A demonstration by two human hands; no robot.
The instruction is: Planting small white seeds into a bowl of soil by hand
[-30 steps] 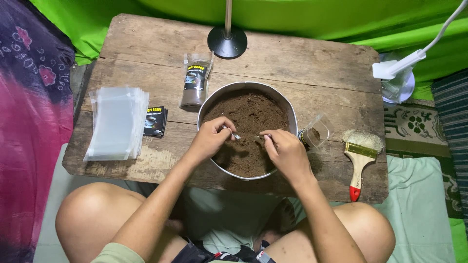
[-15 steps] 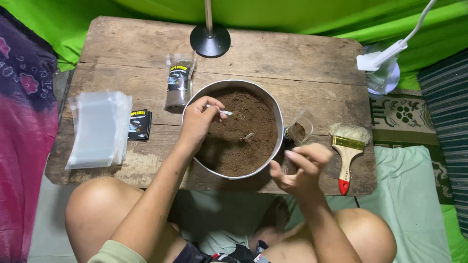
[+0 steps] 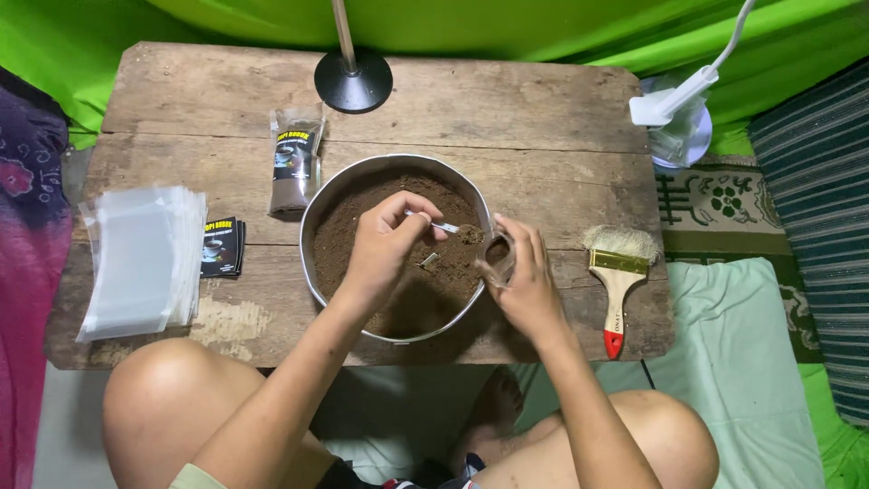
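A round metal bowl [image 3: 312, 263] full of dark brown powder sits in the middle of a low wooden table [image 3: 543, 118]. My left hand [image 3: 380, 249] holds a small metal spoon [image 3: 444, 226] loaded with powder over the bowl. My right hand [image 3: 525, 281] grips a small clear plastic pouch [image 3: 496, 254] at the bowl's right rim, its mouth turned toward the spoon tip. Some powder shows inside the pouch. A second small metal piece [image 3: 428, 262] lies on the powder.
A stack of clear plastic bags [image 3: 140, 263] and small dark labels [image 3: 222, 246] lie at the left. A filled pouch [image 3: 294, 163] lies beside the bowl. A lamp base [image 3: 353, 81] stands behind, a paintbrush [image 3: 617, 281] lies at the right, and a white fan [image 3: 679, 118] stands off the table's corner.
My right hand has come from the table's front edge up to the bowl's right rim with the pouch. My left hand has brought the loaded spoon rightward to the pouch's mouth.
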